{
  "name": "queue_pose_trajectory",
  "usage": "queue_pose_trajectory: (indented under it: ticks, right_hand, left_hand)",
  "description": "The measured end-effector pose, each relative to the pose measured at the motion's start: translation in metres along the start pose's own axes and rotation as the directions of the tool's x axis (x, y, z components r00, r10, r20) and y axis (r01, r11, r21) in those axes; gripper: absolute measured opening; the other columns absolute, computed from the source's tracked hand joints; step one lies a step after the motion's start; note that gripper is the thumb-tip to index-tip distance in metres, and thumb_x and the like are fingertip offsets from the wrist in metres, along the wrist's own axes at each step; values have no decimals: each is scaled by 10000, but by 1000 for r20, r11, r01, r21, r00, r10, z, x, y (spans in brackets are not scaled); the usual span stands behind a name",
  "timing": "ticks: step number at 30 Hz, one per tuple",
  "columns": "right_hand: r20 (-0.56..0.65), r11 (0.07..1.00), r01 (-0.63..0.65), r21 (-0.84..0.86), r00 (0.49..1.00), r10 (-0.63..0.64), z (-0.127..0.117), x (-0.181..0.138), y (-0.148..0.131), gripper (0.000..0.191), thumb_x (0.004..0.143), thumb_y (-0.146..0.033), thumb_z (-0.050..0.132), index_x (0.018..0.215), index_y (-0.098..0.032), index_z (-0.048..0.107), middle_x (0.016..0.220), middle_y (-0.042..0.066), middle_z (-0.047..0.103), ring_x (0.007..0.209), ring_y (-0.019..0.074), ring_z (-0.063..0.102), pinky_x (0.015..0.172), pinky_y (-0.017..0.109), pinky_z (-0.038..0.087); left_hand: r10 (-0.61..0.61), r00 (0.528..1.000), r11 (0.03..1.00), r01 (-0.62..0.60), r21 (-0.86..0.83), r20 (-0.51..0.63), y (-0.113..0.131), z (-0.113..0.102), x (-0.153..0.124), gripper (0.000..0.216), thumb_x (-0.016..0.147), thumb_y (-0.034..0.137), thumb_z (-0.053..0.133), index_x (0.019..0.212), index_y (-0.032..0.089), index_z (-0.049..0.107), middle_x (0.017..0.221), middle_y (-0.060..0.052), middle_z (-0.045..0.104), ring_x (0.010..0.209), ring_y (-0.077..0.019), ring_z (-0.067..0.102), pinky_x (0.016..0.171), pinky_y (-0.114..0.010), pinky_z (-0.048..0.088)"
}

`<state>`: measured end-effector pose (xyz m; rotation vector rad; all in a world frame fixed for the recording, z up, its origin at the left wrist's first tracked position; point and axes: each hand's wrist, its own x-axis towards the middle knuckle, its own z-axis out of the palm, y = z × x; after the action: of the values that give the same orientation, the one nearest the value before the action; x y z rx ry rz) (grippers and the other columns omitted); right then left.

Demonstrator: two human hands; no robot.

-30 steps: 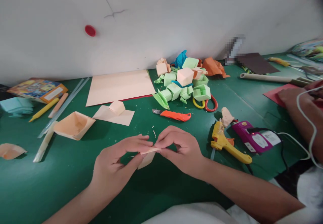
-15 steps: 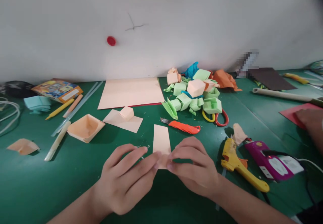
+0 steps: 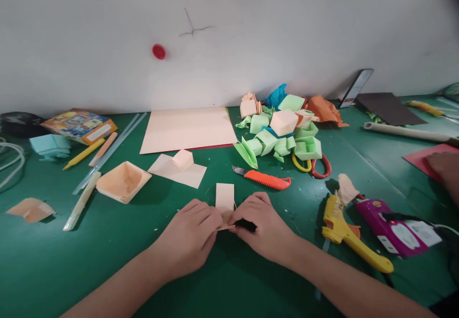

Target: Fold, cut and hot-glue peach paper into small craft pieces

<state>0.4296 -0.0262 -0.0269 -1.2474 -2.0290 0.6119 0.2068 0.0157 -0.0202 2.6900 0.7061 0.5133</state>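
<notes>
A narrow peach paper strip point(image 3: 224, 199) lies on the green table point(image 3: 89, 260) in front of me. My left hand point(image 3: 191, 236) and my right hand point(image 3: 261, 227) meet at its near end, fingers curled and pinching the paper from both sides. The strip's far end sticks out flat beyond my fingertips. An orange utility knife point(image 3: 267, 179) lies just behind my right hand. A folded peach paper boat shape point(image 3: 124, 181) sits to the left.
A peach sheet point(image 3: 188, 129) lies by the wall beside a pile of green and peach folded boxes point(image 3: 283, 134) and scissors point(image 3: 311, 165). A yellow glue gun point(image 3: 347, 234) and purple device point(image 3: 390, 229) are right. Another person's hand point(image 3: 444, 169) rests on red paper at far right.
One second ago both hands held the strip edge-on above the table. It then stood up unfolded, and now it is pressed lower with the hands closer over its near end.
</notes>
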Motion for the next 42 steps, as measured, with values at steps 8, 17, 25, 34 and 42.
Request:
queue_pose_trajectory:
  ticks: [8, 17, 25, 34, 42]
  right_hand:
    - [35, 988, -156, 8, 987, 156, -4, 1, -5, 190, 849, -66, 678, 900, -249, 680, 835, -45, 755, 799, 168, 625, 854, 374, 383]
    - [-1, 991, -118, -58, 993, 118, 0, 5, 3, 146, 928, -114, 668, 960, -251, 708, 940, -24, 789, 839, 181, 613, 824, 372, 379]
    - [-25, 992, -77, -102, 997, 75, -1, 8, 6, 151, 944, -106, 640, 982, -241, 694, 960, -2, 785, 836, 198, 613, 803, 370, 394]
    - [-24, 993, -57, -102, 998, 54, 0, 10, 7, 164, 977, -103, 593, 1002, -233, 690, 950, 4, 771, 835, 195, 601, 793, 366, 410]
    - [-38, 991, -88, -98, 996, 85, 3, 11, 10, 116, 987, -151, 616, 976, -235, 696, 950, 4, 774, 844, 194, 606, 782, 364, 433]
  left_hand:
    - [-151, 987, 970, 158, -187, 49, 0, -4, 8, 228, 997, 142, 443, 1048, 264, 628, 970, 19, 728, 807, -180, 598, 736, -327, 407]
    - [-31, 994, 998, 37, 56, -106, -1, 4, 7, 207, 1012, 138, 458, 1049, 208, 649, 1004, -27, 742, 785, -180, 620, 711, -337, 443]
    - [19, 990, 983, 7, 181, -139, -2, 9, 9, 190, 1015, 151, 460, 1009, 165, 650, 1024, -81, 729, 862, -212, 658, 761, -361, 487]
    - [-57, 992, 993, 68, 95, -117, -3, 9, 11, 170, 1009, 149, 469, 1032, 169, 636, 1056, -81, 722, 903, -220, 668, 784, -372, 501]
    - [-70, 990, 998, 70, -8, -118, -2, 8, 9, 104, 977, 166, 567, 1046, 199, 638, 1092, -55, 723, 938, -211, 668, 818, -370, 507]
